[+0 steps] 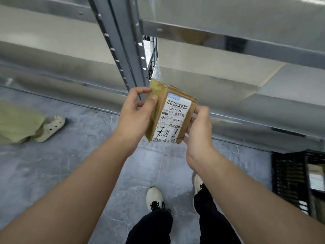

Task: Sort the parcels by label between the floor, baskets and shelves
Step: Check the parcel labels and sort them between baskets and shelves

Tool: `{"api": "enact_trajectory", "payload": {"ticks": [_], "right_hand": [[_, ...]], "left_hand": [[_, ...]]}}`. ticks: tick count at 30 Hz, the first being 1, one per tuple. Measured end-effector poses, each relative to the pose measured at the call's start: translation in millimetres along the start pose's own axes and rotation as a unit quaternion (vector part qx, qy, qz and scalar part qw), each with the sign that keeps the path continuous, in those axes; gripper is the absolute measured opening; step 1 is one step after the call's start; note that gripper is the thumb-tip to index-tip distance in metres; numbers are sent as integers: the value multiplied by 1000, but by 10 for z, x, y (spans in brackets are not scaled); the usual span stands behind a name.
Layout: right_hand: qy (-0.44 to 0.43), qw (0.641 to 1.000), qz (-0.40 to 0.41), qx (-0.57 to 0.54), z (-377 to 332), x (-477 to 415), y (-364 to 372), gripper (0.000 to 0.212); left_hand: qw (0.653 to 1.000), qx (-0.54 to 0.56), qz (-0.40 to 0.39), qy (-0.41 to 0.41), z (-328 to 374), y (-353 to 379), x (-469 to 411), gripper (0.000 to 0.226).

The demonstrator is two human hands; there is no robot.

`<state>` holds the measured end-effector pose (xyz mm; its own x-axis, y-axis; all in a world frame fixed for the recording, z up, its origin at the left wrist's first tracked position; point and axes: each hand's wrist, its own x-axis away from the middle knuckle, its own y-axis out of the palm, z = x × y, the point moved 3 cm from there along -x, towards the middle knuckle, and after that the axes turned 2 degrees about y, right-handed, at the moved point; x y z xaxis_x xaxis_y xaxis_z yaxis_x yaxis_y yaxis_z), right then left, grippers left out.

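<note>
Centre of frame: small brown cardboard parcel [171, 113], creased, taped, white barcode label with black handwriting, clamped between left hand [135, 111] and right hand [198, 129], above grey floor [52, 164], before metal shelves [228, 67].

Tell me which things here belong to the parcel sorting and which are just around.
Part of the job:
cardboard parcel, held in left hand and right hand
shipping label
metal shelves
black basket

Just around:
another person's beige shoe
tiled floor
</note>
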<state>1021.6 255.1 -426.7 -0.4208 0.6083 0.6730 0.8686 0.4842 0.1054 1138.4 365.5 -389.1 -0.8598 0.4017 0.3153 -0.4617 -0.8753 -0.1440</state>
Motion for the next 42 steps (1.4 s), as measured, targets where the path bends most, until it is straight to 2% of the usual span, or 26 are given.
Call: {"api": "enact_trajectory", "payload": {"ticks": [3, 9, 13, 18, 22, 29, 33, 38, 42], "right_hand": [[-33, 999, 8, 3, -400, 420, 78, 41], [-113, 993, 29, 13, -1272, 1283, 31, 67], [-145, 989, -12, 5, -1923, 1786, -88, 48], [-223, 973, -45, 32, -2791, 2522, -366, 56], [-290, 955, -46, 46, -3401, 3085, -689, 52], [-378, 923, -74, 31, -4164, 3832, -1144, 47], [-420, 905, -59, 22, -4473, 4093, -1365, 47], [-449, 893, -37, 21, -4789, 4357, -1542, 67], [-476, 879, -8, 16, -5056, 4511, -1699, 73]], "left_hand": [[999, 17, -12, 43, 560, -48, 233, 24], [993, 33, -22, 115, 1560, -137, 785, 32], [985, 9, -18, 169, 2252, -73, 1186, 35], [973, 26, -38, 226, 3201, 134, 1694, 25], [957, 33, -47, 285, 3870, 376, 2211, 33], [946, 64, -54, 313, 4687, 715, 2913, 47], [932, 69, -60, 351, 5064, 889, 3218, 50], [915, 85, -72, 389, 5473, 1105, 3432, 53], [911, 86, -98, 391, 5736, 1288, 3452, 54]]}}
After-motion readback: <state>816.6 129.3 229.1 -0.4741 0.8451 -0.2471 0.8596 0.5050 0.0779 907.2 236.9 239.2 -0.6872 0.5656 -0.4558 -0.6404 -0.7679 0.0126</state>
